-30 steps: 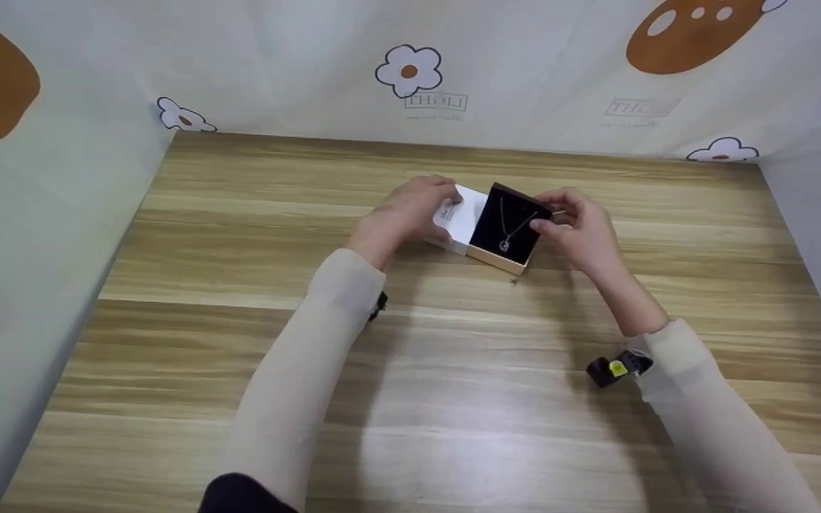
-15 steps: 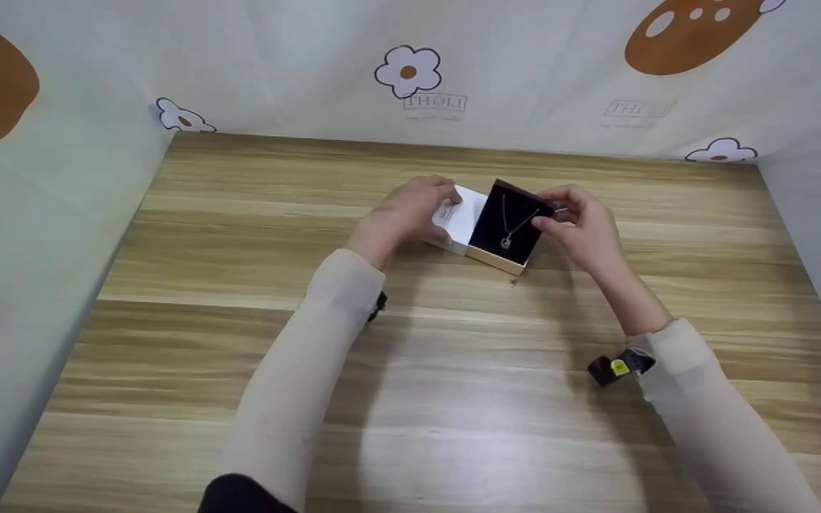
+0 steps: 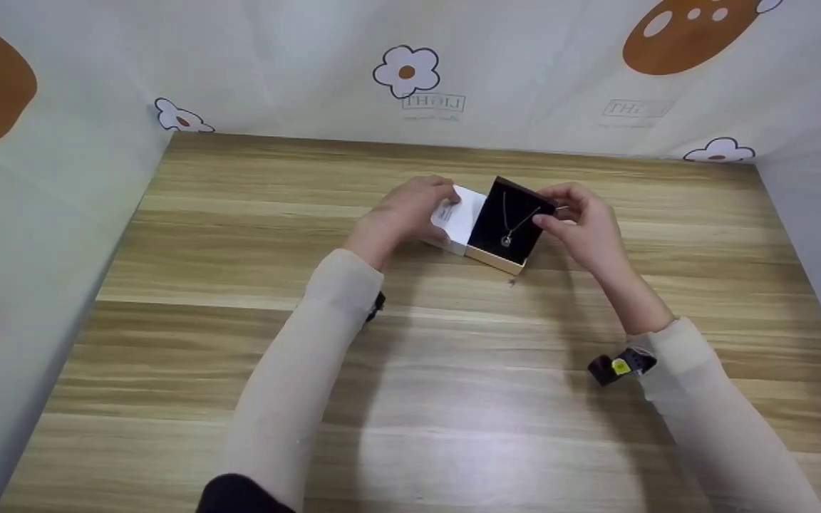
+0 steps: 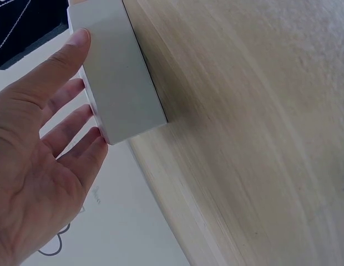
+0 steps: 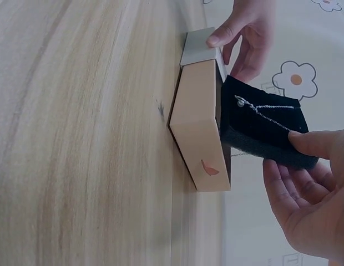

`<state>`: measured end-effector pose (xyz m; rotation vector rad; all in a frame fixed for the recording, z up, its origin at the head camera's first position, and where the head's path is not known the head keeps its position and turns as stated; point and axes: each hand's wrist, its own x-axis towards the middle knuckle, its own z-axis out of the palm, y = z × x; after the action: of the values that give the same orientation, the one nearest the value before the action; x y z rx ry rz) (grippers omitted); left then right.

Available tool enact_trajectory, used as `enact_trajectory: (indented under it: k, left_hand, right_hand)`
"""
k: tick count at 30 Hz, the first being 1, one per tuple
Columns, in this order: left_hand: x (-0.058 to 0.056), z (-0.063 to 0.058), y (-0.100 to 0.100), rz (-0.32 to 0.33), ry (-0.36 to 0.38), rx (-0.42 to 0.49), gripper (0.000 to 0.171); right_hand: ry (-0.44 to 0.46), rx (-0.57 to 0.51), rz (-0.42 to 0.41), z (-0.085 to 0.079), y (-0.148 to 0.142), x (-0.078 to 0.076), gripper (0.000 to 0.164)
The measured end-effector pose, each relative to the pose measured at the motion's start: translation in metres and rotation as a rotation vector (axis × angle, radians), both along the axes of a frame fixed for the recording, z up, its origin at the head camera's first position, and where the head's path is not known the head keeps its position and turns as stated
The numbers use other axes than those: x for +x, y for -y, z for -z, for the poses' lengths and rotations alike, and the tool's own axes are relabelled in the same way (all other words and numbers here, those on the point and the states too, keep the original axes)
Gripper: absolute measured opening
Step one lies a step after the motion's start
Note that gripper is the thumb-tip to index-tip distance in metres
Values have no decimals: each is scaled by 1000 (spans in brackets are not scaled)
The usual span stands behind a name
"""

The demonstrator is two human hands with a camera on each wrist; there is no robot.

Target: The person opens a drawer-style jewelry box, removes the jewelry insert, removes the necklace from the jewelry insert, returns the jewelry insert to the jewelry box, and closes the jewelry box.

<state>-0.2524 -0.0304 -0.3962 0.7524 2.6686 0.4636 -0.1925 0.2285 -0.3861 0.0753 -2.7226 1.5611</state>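
My left hand [image 3: 405, 214] grips the white sleeve [image 4: 119, 72] of a small jewelry box, thumb on one side and fingers on the other. Out of that sleeve slides a peach-coloured drawer [image 5: 195, 105], resting on the table. A black foam insert [image 5: 261, 145] stands tilted, partly out of the drawer, its right end raised. My right hand [image 3: 585, 224] pinches this raised end between thumb and fingers. Across the insert's face lies a silver necklace [image 5: 266, 115] with a small round pendant [image 3: 507, 241]. A bit of chain hangs beneath the insert in the right wrist view.
The wood-grain table [image 3: 453, 399] reaches to a pale curtain [image 3: 296, 71] with flower prints at the back and sides. A small dark mark [image 3: 512, 282] is on the table just in front of the drawer.
The raised end of the foam insert has tilted slightly higher, with my right hand moving a little up and right. My left hand and the sleeve have stayed almost still.
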Motion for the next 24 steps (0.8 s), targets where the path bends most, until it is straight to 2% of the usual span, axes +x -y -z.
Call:
enact_trajectory:
  k: [8, 13, 17, 24]
  left_hand:
    - [3, 0, -1, -6, 2, 4, 64]
    - [6, 0, 1, -30, 22, 69, 62]
    - [7, 1, 2, -25, 23, 103, 63]
    - [10, 2, 3, -18, 10, 100, 57]
  right_hand:
    - [-13, 11, -2, -4, -1, 0, 36]
    - [-25, 2, -5, -8, -1, 0, 37]
    - [-27, 0, -9, -12, 1, -1, 37]
    - [-29, 1, -13, -17, 5, -1, 37]
